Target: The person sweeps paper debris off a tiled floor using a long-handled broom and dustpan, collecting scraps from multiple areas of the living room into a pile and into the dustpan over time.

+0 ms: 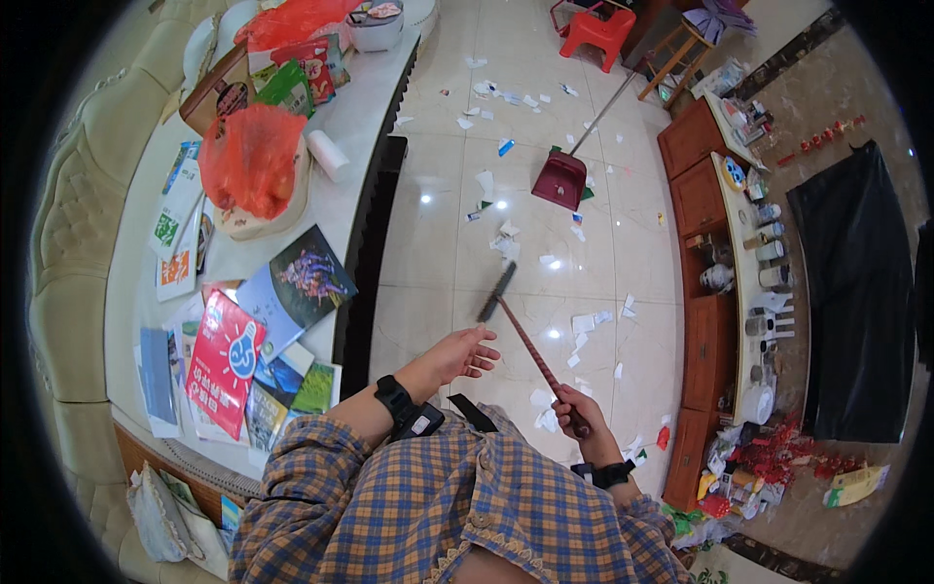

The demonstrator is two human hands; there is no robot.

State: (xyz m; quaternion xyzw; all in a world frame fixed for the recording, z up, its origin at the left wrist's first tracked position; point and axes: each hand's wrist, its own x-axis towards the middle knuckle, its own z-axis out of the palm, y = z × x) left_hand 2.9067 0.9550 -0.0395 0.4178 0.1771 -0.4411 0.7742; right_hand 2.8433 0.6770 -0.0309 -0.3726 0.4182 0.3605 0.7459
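Note:
My right hand (578, 411) is closed around the reddish-brown handle of a broom (526, 343). Its dark bristle head (497, 292) rests on the tiled floor, ahead of my hands. My left hand (460, 356) hangs empty with fingers apart, just below the bristles and clear of the handle. White paper scraps (506, 238) lie past the broom head, and more scraps (582, 331) are strewn to its right. Farther off, a dark red dustpan (559, 181) with a long thin handle stands on the floor among litter.
At left, a long table (365, 127) carries booklets (297, 292), a red plastic bag (251, 161) and a paper roll (328, 155). A wooden cabinet (708, 350) with jars runs along the right. A red plastic stool (596, 37) and a wooden stool (678, 58) stand at the far end.

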